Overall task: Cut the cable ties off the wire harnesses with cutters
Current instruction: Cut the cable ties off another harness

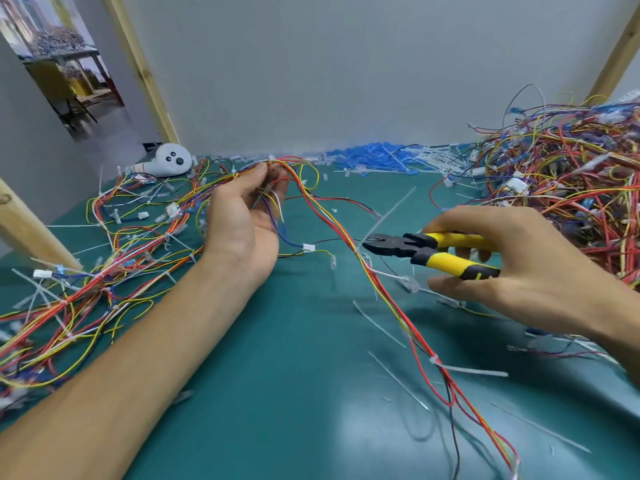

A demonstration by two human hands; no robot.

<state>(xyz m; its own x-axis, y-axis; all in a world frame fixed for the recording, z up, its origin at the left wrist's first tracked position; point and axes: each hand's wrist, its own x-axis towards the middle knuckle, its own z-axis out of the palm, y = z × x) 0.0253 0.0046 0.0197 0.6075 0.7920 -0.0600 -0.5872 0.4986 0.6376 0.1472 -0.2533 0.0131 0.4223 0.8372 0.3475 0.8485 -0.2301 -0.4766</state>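
Holding one pair of yellow-handled cutters (433,251), the right hand (526,275) has its fingers curled over the upper handle and its thumb under the lower one; the two handles stand apart. Cutter nose: touching one wire harness (331,222) at the spot where one white cable tie (385,217) sticks up; whether the jaws bite the tie cannot be told. Left hand (242,220), one, left of the cutters and farther back: thumb and fingers pinched round the harness's upper end, holding it raised. A second cable tie (467,370) sits on the same harness, nearer the camera than the cutters. Green mat (294,358), one, beneath the cutters, with several loose cut ties scattered on it. Harness heaps, two: a large tangle (571,188) right of and behind the cutters, and a flatter spread (86,282) far left of them. Heap of blue pieces (374,154), one, behind the cutters by the wall. Grey device (173,160), one, far back left of the cutters.
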